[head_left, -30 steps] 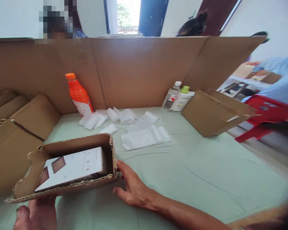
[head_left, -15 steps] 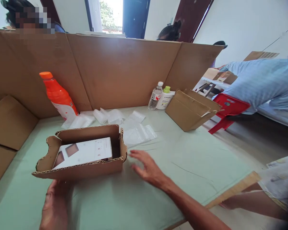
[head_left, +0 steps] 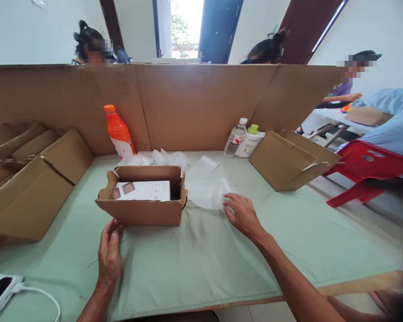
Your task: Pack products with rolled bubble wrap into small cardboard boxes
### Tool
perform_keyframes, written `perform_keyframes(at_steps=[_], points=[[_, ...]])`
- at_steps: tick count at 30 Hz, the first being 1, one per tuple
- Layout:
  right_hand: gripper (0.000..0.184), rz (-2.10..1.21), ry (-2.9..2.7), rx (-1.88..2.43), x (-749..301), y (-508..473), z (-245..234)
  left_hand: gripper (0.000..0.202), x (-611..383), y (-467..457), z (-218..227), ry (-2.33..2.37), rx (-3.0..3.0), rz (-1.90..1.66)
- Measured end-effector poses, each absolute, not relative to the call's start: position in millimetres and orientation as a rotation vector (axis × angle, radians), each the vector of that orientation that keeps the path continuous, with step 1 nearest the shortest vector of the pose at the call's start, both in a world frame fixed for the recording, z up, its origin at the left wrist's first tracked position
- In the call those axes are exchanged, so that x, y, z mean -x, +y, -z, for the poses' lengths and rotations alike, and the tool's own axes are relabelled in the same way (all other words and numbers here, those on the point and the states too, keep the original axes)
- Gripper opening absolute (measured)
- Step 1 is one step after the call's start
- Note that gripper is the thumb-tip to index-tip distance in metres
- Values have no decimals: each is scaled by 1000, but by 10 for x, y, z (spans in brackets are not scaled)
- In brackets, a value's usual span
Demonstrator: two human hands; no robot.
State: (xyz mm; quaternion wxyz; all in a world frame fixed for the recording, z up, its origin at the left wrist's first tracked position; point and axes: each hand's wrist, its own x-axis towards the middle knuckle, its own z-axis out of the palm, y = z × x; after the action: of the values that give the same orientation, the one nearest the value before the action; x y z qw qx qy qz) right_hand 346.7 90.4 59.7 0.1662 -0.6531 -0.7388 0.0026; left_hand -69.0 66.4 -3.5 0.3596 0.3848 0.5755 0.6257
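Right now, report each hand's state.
Left hand: loosely open, at the left corner of the cardboard box.
Right hand: at the bubble wrap; grip cannot be told.

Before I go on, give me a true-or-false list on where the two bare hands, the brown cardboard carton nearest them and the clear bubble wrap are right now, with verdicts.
1. A white printed box lies inside the brown cardboard carton nearest the hands. True.
2. That carton's top is shut. False: it is open.
3. The bare left hand is at the carton's near left corner. True.
4. The bare right hand is at the clear bubble wrap. True.
5. Both hands are inside the carton. False: both are outside it.
6. The carton stands on the floor. False: it is over the pale green tabletop.
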Motion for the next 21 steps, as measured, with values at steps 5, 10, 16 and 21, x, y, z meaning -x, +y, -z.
perform_keyframes(at_steps=[5,10,16,21], points=[[38,-185,-2024,1634,-3232,326,-795,52,709,678,46,1477,-1058,-1617],[56,-742,-1840,1461,-2482,543,-718,56,718,685,81,1449,-1056,-1651],[76,-902,-1713,1375,-1697,724,-447,61,804,701,39,1444,-957,-1702],[79,-946,-1898,1210,-1409,662,-414,65,1062,846,-53,1508,-780,-1791]])
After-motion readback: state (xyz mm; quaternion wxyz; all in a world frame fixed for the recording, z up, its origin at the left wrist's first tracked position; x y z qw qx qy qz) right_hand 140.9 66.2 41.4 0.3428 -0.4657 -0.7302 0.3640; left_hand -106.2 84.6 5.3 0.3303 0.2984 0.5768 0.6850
